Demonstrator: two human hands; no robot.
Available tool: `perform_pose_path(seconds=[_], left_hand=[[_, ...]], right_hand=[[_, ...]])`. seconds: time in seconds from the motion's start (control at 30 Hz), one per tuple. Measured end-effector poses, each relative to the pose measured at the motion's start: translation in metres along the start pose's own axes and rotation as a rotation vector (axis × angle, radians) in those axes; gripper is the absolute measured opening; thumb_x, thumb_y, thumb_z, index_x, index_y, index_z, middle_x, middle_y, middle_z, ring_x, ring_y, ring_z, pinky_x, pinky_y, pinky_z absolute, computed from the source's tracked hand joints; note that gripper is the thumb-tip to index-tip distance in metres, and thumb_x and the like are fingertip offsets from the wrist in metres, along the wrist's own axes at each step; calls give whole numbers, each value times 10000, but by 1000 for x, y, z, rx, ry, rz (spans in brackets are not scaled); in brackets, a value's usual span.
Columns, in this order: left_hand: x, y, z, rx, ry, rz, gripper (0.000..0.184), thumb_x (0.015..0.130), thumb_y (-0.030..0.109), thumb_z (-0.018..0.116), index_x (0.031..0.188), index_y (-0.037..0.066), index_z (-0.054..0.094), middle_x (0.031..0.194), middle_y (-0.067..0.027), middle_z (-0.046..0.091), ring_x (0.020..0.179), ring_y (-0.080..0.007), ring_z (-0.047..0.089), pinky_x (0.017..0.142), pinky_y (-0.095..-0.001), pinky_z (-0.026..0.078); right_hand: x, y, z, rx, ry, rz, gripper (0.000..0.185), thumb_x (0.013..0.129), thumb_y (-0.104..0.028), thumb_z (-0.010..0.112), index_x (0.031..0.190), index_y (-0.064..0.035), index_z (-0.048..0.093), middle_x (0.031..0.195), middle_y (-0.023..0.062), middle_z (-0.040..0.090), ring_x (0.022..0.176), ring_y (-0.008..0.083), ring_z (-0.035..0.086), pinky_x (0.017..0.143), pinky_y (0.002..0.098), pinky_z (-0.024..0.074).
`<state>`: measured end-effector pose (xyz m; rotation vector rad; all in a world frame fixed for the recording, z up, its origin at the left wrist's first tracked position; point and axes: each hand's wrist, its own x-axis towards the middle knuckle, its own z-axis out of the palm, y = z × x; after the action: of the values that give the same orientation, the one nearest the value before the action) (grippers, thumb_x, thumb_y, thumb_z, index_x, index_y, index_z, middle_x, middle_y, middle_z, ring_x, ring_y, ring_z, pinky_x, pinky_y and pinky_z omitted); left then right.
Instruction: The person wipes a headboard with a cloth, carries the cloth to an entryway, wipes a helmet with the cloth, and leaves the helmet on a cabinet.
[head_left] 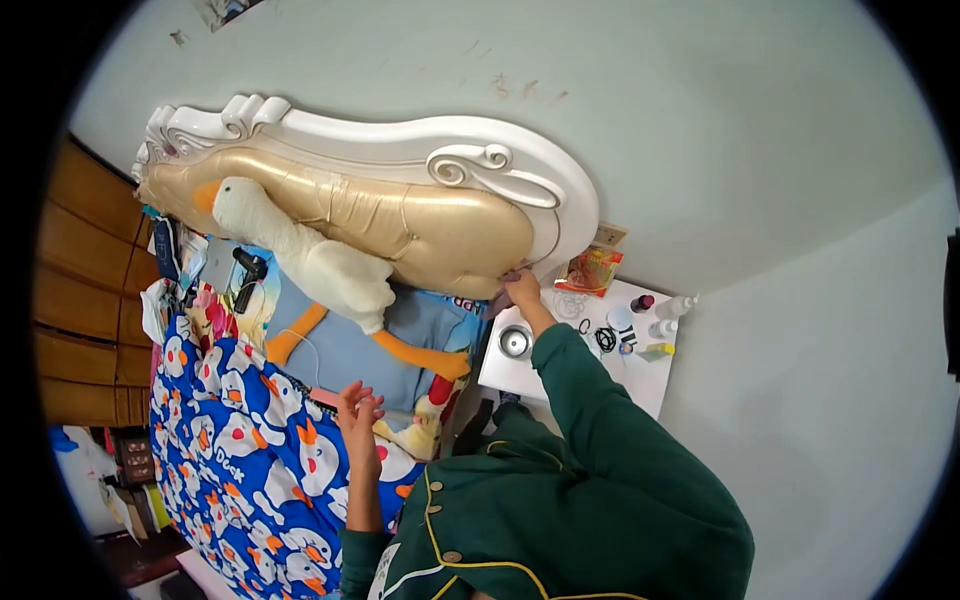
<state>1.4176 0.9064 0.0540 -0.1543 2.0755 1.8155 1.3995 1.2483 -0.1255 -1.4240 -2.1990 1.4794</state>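
My right hand reaches to the lower right end of the headboard, beside the bedside table. Its fingers are closed on a dull purple cloth, mostly hidden under them. The headboard has a padded gold panel inside a white carved frame. Over the near side of the bed, my left hand is raised with fingers apart and nothing in it. A pink object with a white cable lies just beyond it. The white plush goose with orange feet leans against the headboard.
On the white bedside table are a metal bowl, a red and yellow packet, black cable loops and several bottles. A blue duck-print quilt covers the bed. Beyond the goose lies a black hair dryer.
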Motion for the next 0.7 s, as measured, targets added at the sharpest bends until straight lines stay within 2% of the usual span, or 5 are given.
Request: perform_pose_path(seconds=[0.23,0.3,0.47,0.53,0.7], left_hand=[[-49,-42,-80,-45,67,-45,299,851,175,497,1130,71,468,1022,-64,532,870,-163,576,716,-251,435],[-64,-58,-100,-43,97,-61,292,861,198,503,1122,72,469,984,-63,547,844,-160,581,702,-240,436],[-78,-100,-128,-59,232,-205,274,852,187,511,1099,71,491,935,-61,572,808,-166,590,690,-257,432],[-79,-95,-120,-71,266,-242,272,853,194,511,1097,74,493,932,-61,575,807,-167,590,692,-256,432],[-77,-83,-86,-142,317,-249,263,865,202,507,1090,68,494,912,-58,574,806,-164,581,711,-257,436]], right_hand=[[-59,16,-17,847,-154,262,367,685,-86,606,1043,-34,545,889,76,605,813,197,583,686,298,477],[-65,22,-52,897,214,105,430,705,-66,578,1123,-29,487,938,65,566,814,177,558,680,293,476],[-66,-13,-120,843,453,-197,392,726,-94,602,1094,-23,488,1016,83,546,845,198,543,766,301,443],[-46,-18,-111,294,639,-455,385,726,-111,646,1062,-12,487,982,104,559,854,212,542,771,322,433],[13,0,-33,224,629,-129,422,646,-104,725,985,1,496,968,145,568,875,233,551,801,347,419]])
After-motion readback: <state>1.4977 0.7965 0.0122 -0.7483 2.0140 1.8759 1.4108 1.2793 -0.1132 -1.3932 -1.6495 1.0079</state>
